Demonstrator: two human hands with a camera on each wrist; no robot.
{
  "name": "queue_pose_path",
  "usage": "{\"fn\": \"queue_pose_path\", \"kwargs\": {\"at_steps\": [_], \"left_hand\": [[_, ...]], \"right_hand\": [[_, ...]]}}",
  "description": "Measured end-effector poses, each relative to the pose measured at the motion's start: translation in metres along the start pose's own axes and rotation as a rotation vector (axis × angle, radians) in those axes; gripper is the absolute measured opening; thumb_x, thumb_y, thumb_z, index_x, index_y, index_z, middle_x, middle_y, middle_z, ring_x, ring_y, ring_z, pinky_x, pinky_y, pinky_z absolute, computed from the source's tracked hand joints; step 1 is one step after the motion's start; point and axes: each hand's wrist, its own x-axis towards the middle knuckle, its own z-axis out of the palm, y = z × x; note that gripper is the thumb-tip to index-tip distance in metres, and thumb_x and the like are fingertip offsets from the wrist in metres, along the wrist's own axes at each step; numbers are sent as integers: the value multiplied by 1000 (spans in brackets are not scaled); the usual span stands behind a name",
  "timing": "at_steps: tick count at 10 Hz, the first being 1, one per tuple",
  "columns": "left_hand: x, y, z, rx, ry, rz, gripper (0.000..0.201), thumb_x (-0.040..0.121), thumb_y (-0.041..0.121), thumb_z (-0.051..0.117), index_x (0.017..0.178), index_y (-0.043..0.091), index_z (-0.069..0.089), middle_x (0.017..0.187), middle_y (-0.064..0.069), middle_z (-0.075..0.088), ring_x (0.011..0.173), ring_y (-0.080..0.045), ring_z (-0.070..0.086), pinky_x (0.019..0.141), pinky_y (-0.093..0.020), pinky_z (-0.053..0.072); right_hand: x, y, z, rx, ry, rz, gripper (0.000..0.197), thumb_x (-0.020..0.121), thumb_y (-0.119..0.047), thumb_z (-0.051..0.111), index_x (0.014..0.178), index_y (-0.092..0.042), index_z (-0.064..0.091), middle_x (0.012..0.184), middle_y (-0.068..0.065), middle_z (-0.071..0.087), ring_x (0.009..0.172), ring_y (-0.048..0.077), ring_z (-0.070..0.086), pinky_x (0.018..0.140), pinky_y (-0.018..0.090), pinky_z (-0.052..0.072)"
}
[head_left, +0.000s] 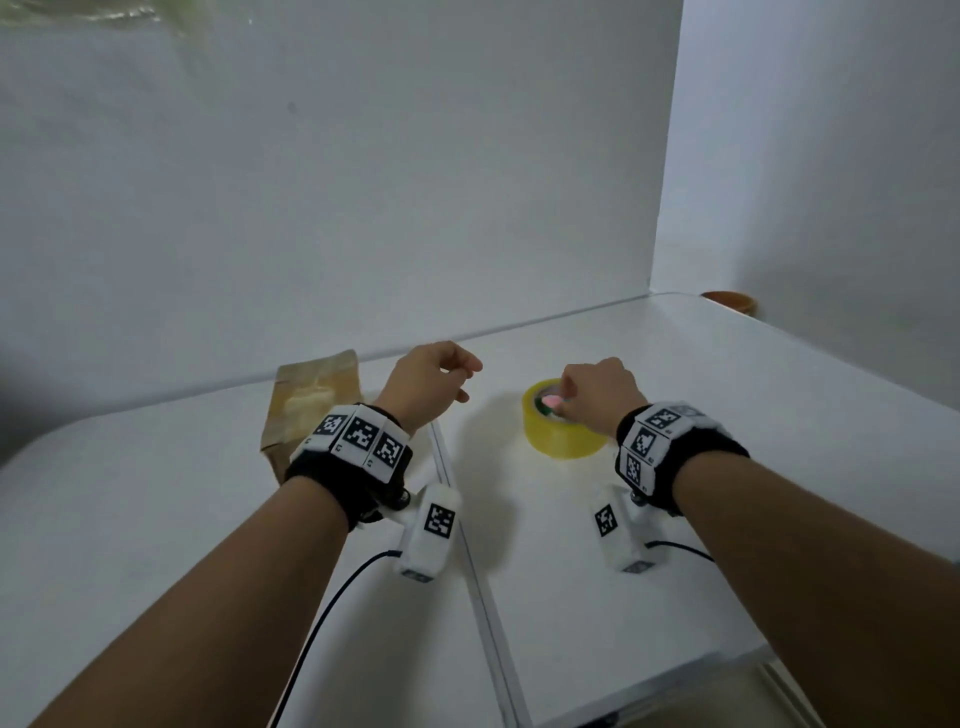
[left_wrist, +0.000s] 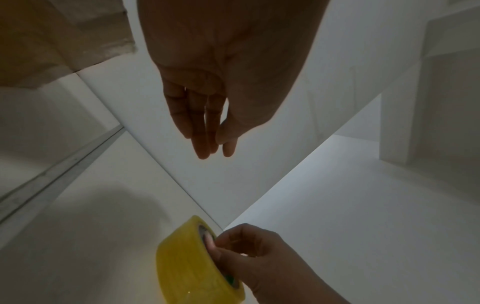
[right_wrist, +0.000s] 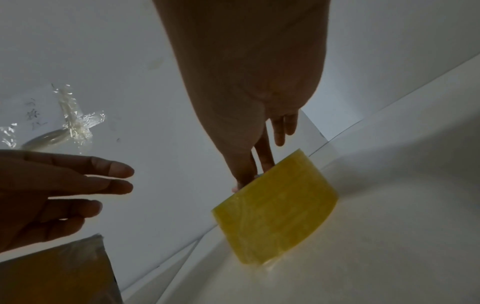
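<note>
A yellow tape roll (head_left: 561, 434) lies flat on the white table (head_left: 727, 415), right of centre. My right hand (head_left: 563, 402) is on top of it, pinching its rim with the thumb inside the core; the left wrist view shows this grip on the roll (left_wrist: 187, 259) by the right hand (left_wrist: 233, 246). The roll's side (right_wrist: 278, 207) fills the right wrist view below my fingers (right_wrist: 265, 156). My left hand (head_left: 457, 382) hovers left of the roll, fingers relaxed and empty (left_wrist: 207, 142). A brown paper packet (head_left: 311, 405) lies under and behind my left wrist.
White walls (head_left: 363, 208) close the back and right of the table. A seam (head_left: 467, 545) between two tabletops runs toward me between my arms. A brown round object (head_left: 730, 301) sits at the far right edge. Clear tape scraps (right_wrist: 75, 123) stick to the wall.
</note>
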Motion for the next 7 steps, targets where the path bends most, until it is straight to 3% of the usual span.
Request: {"fn": "queue_pose_path", "kwargs": {"at_steps": [2,5,7], "left_hand": [[9,-2,8,10,-24,-18,22,93,9,49,95,17,69,102,4,68,67,-9,68,74,-28,49],[7,0,13,-47,-61,-35,22,94,8,49,99,15,69,102,3,66,66,-9,67,75,-26,47],[-5,-7,11,-49,-44,-30,22,94,9,49,101,13,70,110,0,69,67,-9,67,71,-23,48]], "right_hand": [[13,-3,4,-165,-86,50,53,84,-54,58,115,-11,63,118,13,65,112,34,59,97,40,43],[11,-10,0,-131,-141,86,35,85,-31,63,112,-10,69,112,13,68,104,33,65,88,37,51],[11,-26,-5,-101,4,31,24,83,-20,58,97,-7,73,98,12,71,92,32,66,80,33,49]]}}
